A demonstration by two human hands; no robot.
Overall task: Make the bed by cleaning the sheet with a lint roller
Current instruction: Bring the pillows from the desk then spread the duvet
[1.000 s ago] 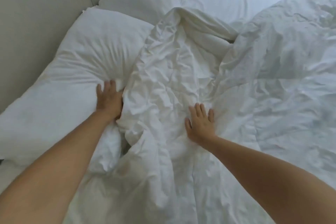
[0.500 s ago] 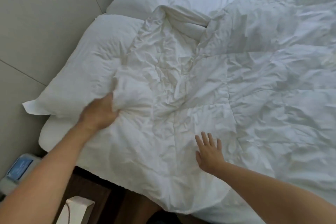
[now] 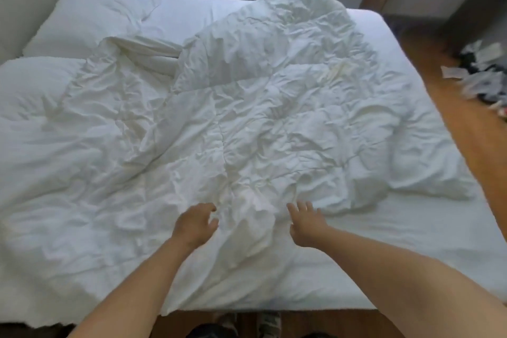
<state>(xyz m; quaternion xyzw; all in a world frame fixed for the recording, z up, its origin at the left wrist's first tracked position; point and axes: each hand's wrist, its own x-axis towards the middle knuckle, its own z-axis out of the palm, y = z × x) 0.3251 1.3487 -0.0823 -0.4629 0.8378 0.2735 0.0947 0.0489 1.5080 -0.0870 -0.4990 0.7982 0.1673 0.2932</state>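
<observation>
My left hand (image 3: 195,223) is no longer gripping the duvet (image 3: 247,123) near the pillow (image 3: 33,85); both hands are now hovering at its near edge, fingers loosely spread, holding nothing. My right hand (image 3: 306,221) is beside the bare sheet (image 3: 411,228). I am seeing no lint roller.

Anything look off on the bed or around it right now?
The duvet lies crumpled and askew, bunched toward the pillows, leaving the sheet bare on the right. A scattered pile of clutter sits on the floor. No lint roller in view.
</observation>
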